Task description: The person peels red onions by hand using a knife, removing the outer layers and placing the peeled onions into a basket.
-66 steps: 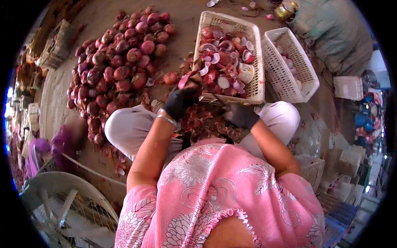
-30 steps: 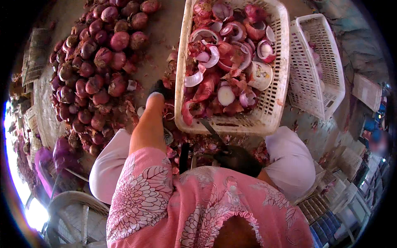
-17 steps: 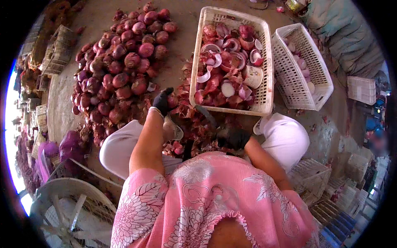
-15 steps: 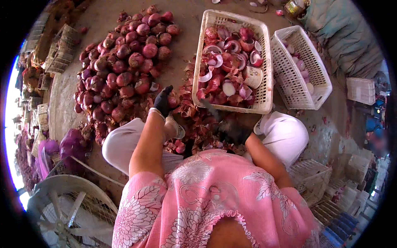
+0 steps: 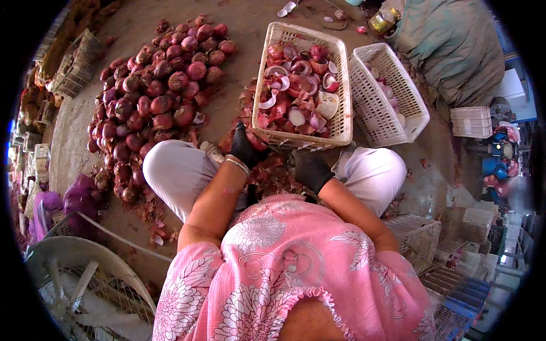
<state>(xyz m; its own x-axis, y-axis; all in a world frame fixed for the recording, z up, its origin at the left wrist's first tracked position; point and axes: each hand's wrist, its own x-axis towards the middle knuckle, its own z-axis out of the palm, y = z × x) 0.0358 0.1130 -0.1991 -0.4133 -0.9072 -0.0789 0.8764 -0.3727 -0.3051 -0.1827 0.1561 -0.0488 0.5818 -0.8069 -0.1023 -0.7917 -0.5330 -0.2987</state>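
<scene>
My left hand is hugging a red onion by the near left corner of the big white crate. I am wanting a firm, steady grip. I cannot tell if my right hand is gripping anything. That crate is holding peels and a cup; the narrower crate is holding pale onions.

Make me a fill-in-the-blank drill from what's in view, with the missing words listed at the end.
1. The left hand holds a red ____.
2. The heap lies to the ____ of the peel-filled crate.
3. The flower-printed shirt is mainly ____.

Missing words: onion; left; pink.
</scene>
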